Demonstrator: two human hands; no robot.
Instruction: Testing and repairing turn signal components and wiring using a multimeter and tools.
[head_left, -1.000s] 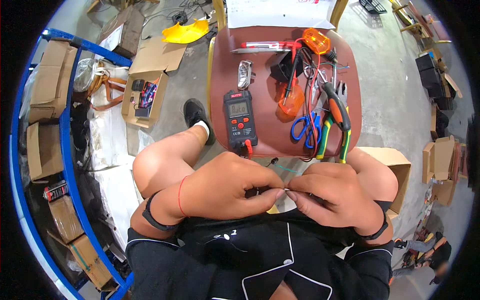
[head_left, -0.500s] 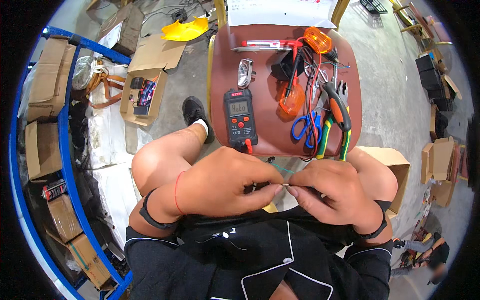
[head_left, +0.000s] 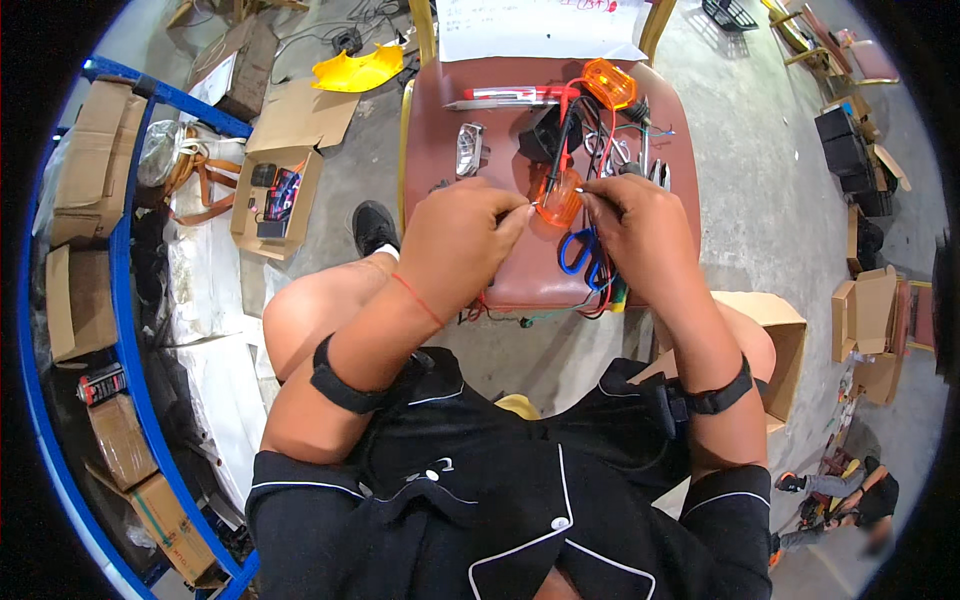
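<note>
Above the chair seat, my left hand (head_left: 455, 240) and my right hand (head_left: 645, 235) are held apart, fingertips pinched and facing each other. A tiny pale tip shows at my right fingertips; its kind is too small to make out. Whatever my left fingers pinch is also unclear. Below and between them lies an orange turn-signal light (head_left: 560, 205). Blue-handled scissors (head_left: 576, 250) lie beside my right wrist. My left hand covers most of the multimeter, and my right hand and forearm hide most of the pliers. A thin green wire (head_left: 560, 316) hangs at the seat's front edge.
On the brown chair seat (head_left: 520, 285) are a clear lamp piece (head_left: 469, 150), a red pen (head_left: 515, 95), another orange light (head_left: 609, 84) and red test leads. A blue shelf rack (head_left: 125, 270) stands left, an open carton (head_left: 280, 205) near it. Another person (head_left: 850, 505) sits far right.
My hands were together near my lap, pinching a small piece between them. They have moved forward over the seat and drawn apart, covering the multimeter and pliers.
</note>
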